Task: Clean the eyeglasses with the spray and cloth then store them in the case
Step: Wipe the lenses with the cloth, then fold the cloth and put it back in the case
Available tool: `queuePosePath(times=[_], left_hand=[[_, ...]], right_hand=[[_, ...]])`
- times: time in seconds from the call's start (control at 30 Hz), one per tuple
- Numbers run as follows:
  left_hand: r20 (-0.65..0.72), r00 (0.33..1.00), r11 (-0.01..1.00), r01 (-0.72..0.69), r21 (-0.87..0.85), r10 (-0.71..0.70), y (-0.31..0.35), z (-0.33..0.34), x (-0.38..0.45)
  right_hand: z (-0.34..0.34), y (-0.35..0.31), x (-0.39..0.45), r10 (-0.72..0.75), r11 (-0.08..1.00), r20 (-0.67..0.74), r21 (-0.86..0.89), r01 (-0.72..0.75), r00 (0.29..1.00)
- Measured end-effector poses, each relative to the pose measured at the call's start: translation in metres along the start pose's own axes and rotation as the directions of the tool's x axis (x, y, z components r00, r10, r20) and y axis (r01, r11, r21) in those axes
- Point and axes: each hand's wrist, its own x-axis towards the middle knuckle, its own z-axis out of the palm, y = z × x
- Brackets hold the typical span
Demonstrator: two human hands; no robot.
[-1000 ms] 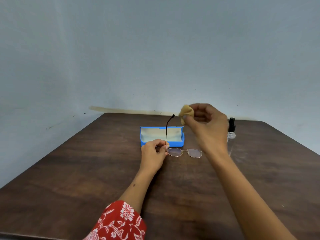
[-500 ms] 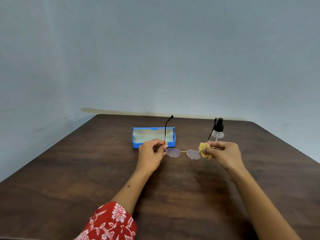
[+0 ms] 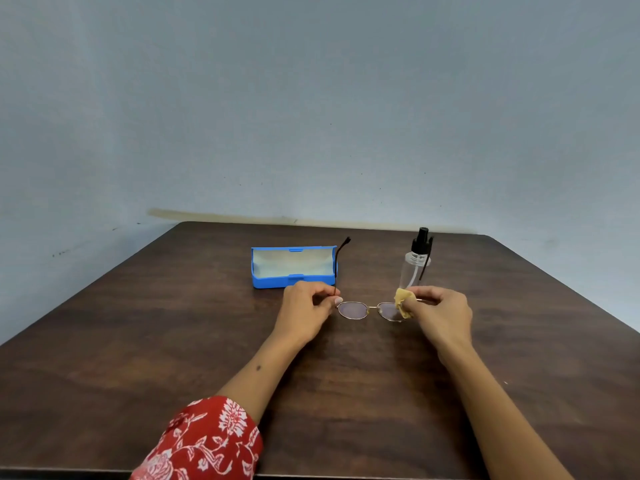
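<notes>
Thin gold-rimmed eyeglasses point(image 3: 353, 310) are held just above the dark wooden table point(image 3: 173, 341), lenses facing me, temples pointing up and away. My left hand point(image 3: 304, 310) pinches the left hinge of the frame. My right hand point(image 3: 440, 313) pinches a small yellow cloth point(image 3: 403, 303) against the outer part of the right lens. A blue eyeglass case point(image 3: 294, 268) lies open behind my left hand, its pale lining showing. A clear spray bottle point(image 3: 414, 265) with a black pump top stands upright behind my right hand.
The table's far edge meets a plain grey-blue wall. A red floral sleeve point(image 3: 207, 441) covers my left upper arm at the bottom of the view.
My right hand came down from above the case with the cloth and now holds it on the right lens. The left hand has kept its hold on the frame.
</notes>
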Motion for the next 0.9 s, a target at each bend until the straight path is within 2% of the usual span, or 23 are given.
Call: queuePosePath(times=[0.23,0.5,0.63,0.7,0.8,0.9], left_hand=[[0.017,1.000,0.997,-0.001,0.080,-0.001,0.000,-0.001,0.000],[0.093,0.995,0.994,0.031,0.100,-0.041,0.004,-0.007,0.001],[0.154,0.985,0.990,0.059,0.125,-0.078,0.009,-0.018,0.001],[0.109,0.991,0.993,0.067,0.097,-0.077,0.016,-0.027,-0.002],[0.001,0.999,0.997,0.050,-0.056,-0.050,0.035,-0.038,-0.018],[0.044,0.998,0.962,0.062,-0.265,-0.052,0.058,-0.048,-0.045]], right_hand=[[-0.001,0.003,-0.002,0.014,0.999,0.043,-0.048,-0.012,0.999],[-0.013,0.001,-0.024,0.016,0.998,-0.002,0.060,-0.016,1.000],[-0.015,0.000,-0.035,-0.001,0.972,0.164,0.231,-0.038,0.986],[-0.017,-0.006,-0.044,-0.084,0.938,0.274,0.346,-0.017,0.958],[-0.018,-0.014,-0.054,-0.214,0.887,0.416,0.462,-0.003,0.884],[-0.014,-0.022,-0.061,-0.290,0.867,0.495,0.499,0.005,0.819]])
